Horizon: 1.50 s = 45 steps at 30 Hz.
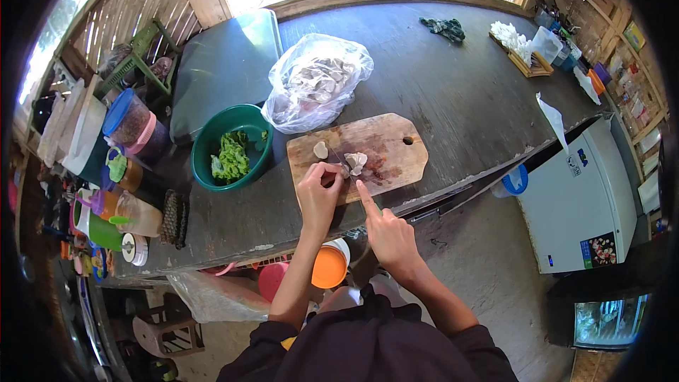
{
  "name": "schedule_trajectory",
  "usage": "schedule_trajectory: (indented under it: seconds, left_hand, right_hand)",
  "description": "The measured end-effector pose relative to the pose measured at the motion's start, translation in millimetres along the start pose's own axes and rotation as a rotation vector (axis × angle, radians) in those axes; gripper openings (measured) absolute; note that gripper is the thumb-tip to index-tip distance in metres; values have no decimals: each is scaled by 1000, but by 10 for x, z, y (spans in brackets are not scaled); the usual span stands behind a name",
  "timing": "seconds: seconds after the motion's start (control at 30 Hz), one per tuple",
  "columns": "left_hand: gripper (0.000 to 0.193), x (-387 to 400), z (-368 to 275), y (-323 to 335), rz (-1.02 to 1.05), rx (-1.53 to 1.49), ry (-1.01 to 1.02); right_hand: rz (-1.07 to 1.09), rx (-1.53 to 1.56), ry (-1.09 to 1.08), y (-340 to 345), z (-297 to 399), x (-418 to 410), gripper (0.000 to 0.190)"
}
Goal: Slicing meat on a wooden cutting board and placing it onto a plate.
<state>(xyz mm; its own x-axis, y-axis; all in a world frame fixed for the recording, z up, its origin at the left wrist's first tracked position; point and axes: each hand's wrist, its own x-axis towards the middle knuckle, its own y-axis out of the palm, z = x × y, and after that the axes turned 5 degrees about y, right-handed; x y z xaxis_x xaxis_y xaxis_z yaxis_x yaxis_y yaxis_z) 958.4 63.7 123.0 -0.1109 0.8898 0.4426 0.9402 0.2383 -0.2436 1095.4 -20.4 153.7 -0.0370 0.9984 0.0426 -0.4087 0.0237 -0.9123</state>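
Note:
My left hand (318, 193) pinches a small pale piece (345, 171), seemingly mushroom, over the wooden cutting board (408, 162). In my right hand (391, 236) is a knife with a green handle (378, 209). The index finger lies extended along it, and the thin blade, hard to make out, is beside the pinched piece. A cut pale piece (356, 161) rests to the right of the blade. Another rounded piece (320, 149) lies near the board's upper left. Behind the board, a clear plastic bag (281, 109) holds many greyish-white pieces that look like oyster mushrooms.
Left of the board stands a green plastic bowl (198, 170) containing leafy greens (231, 159). Jars and bottles (139, 212) crowd the table's left side. A dark cloth (443, 28) and a tissue holder (530, 67) sit farther back. A white chest freezer (578, 207) stands at the right.

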Motion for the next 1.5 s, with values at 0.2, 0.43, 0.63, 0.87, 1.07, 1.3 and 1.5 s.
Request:
schedule_trajectory:
  seconds: [0.2, 0.43, 0.63, 0.87, 1.07, 1.3, 1.5]
  left_hand:
    - [4, 4, -27, -20, -1, 41, 8]
    - [4, 2, -26, -28, 22, 70, 14]
    - [4, -5, -45, -25, 12, 85, 43]
    - [5, 4, -35, -20, 5, 67, 53]
    - [3, -23, -19, -20, -12, 59, 84]
    - [3, -24, -105, -24, 4, 41, 44]
    - [3, -17, -99, -32, -4, 32, 34]
  right_hand:
    - [-2, -10, 0, -7, -6, -55, 72]
    - [20, -6, -5, 72, -12, -5, 71]
    - [-25, -81, -28, 167, 31, 58, 73]
    - [24, -17, 18, 127, 14, 147, 66]
    - [121, 202, 11, -145, -73, 177, 56]
    - [28, 49, -8, -82, 1, -22, 61]
    - [53, 57, 17, -52, 6, -44, 64]
